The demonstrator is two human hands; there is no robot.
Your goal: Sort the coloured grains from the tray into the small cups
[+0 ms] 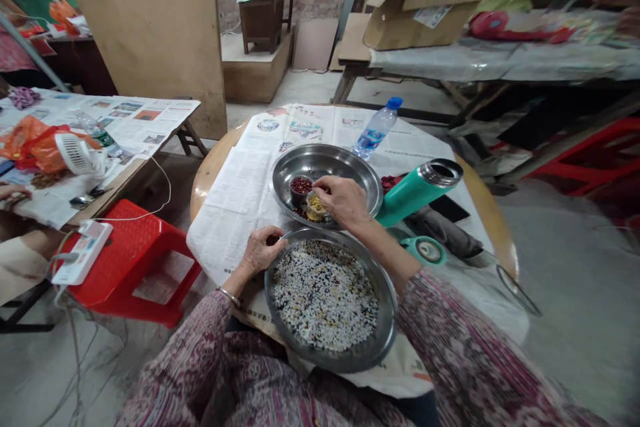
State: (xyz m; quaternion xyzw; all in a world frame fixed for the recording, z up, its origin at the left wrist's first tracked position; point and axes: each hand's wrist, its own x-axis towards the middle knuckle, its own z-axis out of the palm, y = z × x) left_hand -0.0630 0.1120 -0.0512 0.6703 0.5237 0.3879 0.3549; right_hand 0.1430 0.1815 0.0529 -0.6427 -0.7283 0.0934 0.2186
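A round metal basin (pixel 273 320) near my lap holds a spread of small white, black and yellow pieces, like beads or grains. My left hand (pixel 263 248) is at its left rim, with thumb and curled fingers against the edge. Behind it stands a second metal basin (pixel 345 157), with a small cup of dark red pieces (pixel 301 188) and a small cup of yellow pieces (pixel 316 205). My right hand (pixel 345 200) reaches over this farther basin, thumb and fingers pinched together at the yellow cup. Whatever the fingertips hold is too small to make out.
Newspaper (pixel 225 193) covers the round table. A water bottle (pixel 379 127), a tilted green flask (pixel 420 190) and its green lid (pixel 425 250) are beyond and to the right. At left are a red stool (pixel 135 260) with a power strip (pixel 83 253) and another person's hand (pixel 15 192).
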